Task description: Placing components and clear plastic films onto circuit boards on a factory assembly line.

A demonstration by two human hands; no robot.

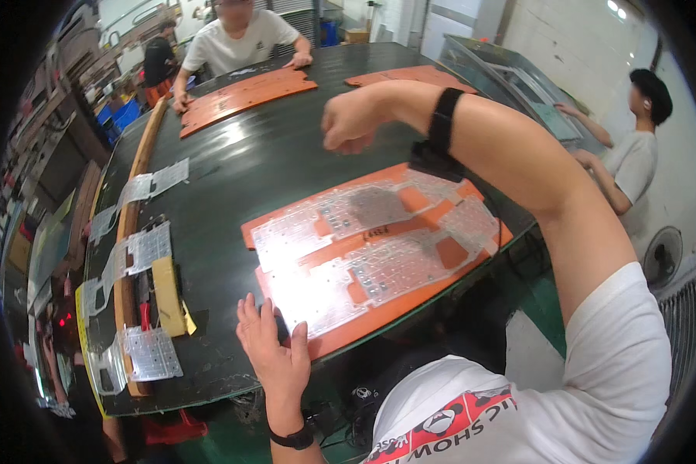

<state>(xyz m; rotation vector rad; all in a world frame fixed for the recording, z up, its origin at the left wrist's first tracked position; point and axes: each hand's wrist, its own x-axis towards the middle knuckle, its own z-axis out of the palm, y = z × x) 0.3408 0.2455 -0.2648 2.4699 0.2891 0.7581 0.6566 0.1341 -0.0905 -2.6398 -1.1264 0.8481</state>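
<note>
An orange board [373, 321] lies on the dark table in front of me. Two thin translucent sheets [398, 267] with a dense printed pattern rest side by side on it, and glare whitens their left parts. My left hand [277, 348] is at the board's near left corner, fingers spread, with the thumb by the sheet's edge. Raised over the table beyond the board is my right hand [353, 121], its fingers curled inward. Whether anything is inside those fingers is hidden. A black strap and a small dark device [435, 161] are on my right forearm.
A wooden bar [138, 182] along the table's left side bears several translucent sheets [148, 247]. Beside it is a yellow block [168, 295]. Across the table a person holds another orange board [243, 99]; a third board [410, 76] lies far right. Another person stands at right.
</note>
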